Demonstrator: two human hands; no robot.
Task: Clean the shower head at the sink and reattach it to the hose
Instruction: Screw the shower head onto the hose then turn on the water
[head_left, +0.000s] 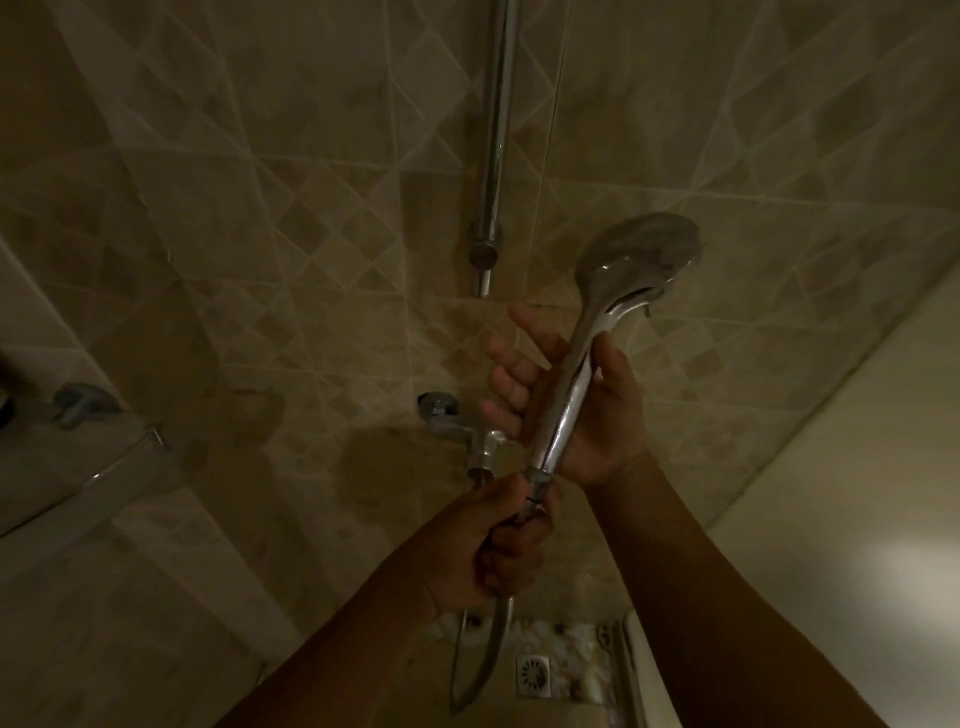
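Note:
The chrome shower head (631, 260) points up and to the right, its long handle running down to my hands. My right hand (597, 415) cradles the handle from behind, fingers loosely curled around it. My left hand (498, 540) is closed around the hose end and its nut, right at the bottom tip of the handle. The metal hose (483, 660) loops down from my left fist toward the floor. The joint between handle and hose is partly hidden by my fingers.
A chrome wall rail (493, 130) runs up the tiled wall. The mixer tap (467, 431) sits on the wall just behind my hands. A square floor drain (532, 675) lies below. A glass shelf (78, 462) projects at the left.

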